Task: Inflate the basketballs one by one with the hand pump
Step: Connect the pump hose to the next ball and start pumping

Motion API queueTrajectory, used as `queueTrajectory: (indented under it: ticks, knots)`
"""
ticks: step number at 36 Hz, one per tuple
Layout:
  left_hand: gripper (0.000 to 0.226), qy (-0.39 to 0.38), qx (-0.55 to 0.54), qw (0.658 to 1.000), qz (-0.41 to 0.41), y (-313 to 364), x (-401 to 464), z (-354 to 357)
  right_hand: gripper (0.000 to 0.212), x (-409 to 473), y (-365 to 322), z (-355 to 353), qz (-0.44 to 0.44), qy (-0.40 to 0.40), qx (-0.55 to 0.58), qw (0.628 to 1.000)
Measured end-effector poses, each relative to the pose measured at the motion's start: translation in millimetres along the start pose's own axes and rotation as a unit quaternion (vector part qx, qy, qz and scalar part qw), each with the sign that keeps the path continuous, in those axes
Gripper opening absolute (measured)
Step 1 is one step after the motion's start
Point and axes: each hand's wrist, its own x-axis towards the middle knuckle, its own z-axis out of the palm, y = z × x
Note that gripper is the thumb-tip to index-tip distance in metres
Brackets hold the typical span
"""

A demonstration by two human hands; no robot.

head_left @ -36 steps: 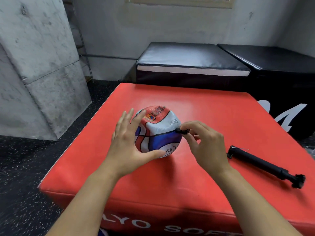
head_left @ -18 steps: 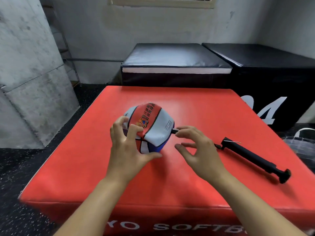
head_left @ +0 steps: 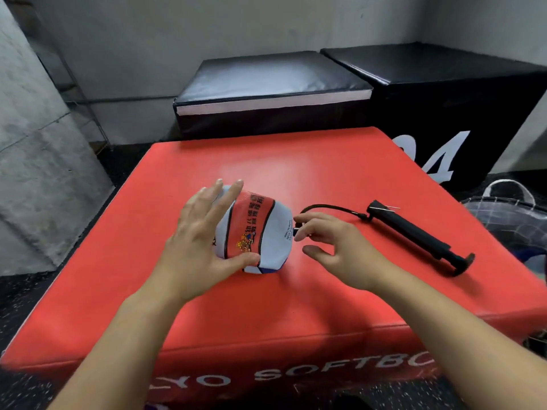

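Rolled further onto its side since a moment ago, the deflated basketball now lies with its red panel and printing turned up and its valve side facing right, resting on the red padded surface just left of centre. At that valve side the hose tip appears seated, where earlier it was being pinched and worked in; the hose now arcs freely back to the hand pump, which lies flat on the same surface to the right, handle end nearest the edge. On the right hand the grip has loosened: the fingers are spread and only lightly curled beside the hose tip, perhaps brushing it, holding nothing firmly. On the left hand the fingers have straightened and lie flat against the ball's left flank, thumb under its near edge, steadying rather than clutching. By my judgement the needle is in and pumping comes next, so a hand must go to the pump. Behind stand two black padded boxes, and a mesh bag sits at the right edge.
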Motion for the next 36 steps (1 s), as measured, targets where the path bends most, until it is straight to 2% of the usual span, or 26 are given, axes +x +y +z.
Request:
queueTrajectory:
  ticks: [3, 9, 17, 21, 23, 26, 28, 30, 33, 36]
  knots:
    - [0.111, -0.013, -0.018, 1.0, -0.005, -0.2, 0.1, -0.2, 0.031, -2.1, 0.7, 0.9, 0.0, -0.003, -0.007, 1.0]
    - [0.105, 0.051, -0.035, 0.998, 0.006, -2.9, 3.7, 2.5, 0.033, -1.0, -2.5, 4.7, 0.013, -0.01, -0.005, 1.0]
    - [0.08, 0.14, -0.101, 0.984, -0.04, -0.2, 9.7, 12.4, 0.031, 3.6, -15.3, 3.4, -0.005, 0.019, -0.058, 0.998]
    - [0.08, 0.219, -0.054, 0.973, -0.048, 4.3, 13.0, 33.2, 0.041, 9.1, -19.8, -5.9, -0.005, -0.002, -0.062, 0.998]
    - [0.077, 0.214, -0.027, 0.973, -0.081, -0.3, 14.0, 45.2, 0.038, 10.6, -17.9, -15.3, 0.005, 0.038, -0.092, 0.995]
    - [0.075, 0.203, -0.009, 0.973, -0.111, -9.4, 17.0, 50.1, 0.033, 8.1, -7.5, -36.9, 0.065, 0.121, -0.166, 0.977]
    - [0.074, 0.203, -0.01, 0.973, -0.112, -12.4, 19.3, 46.2, 0.035, 0.4, 4.9, -55.3, 0.138, 0.133, -0.227, 0.955]
    - [0.074, 0.2, -0.007, 0.974, -0.111, -13.4, 19.3, 42.2, 0.046, -11.6, 20.4, -74.2, 0.225, 0.108, -0.286, 0.925]
    - [0.075, 0.193, -0.009, 0.974, -0.118, -13.1, 17.1, 38.1, 0.066, -34.5, 44.9, -99.4, 0.342, 0.04, -0.315, 0.884]
    - [0.077, 0.186, -0.021, 0.974, -0.127, -11.2, 15.4, 34.1, 0.069, -57.0, 64.6, -114.2, 0.402, -0.013, -0.332, 0.853]
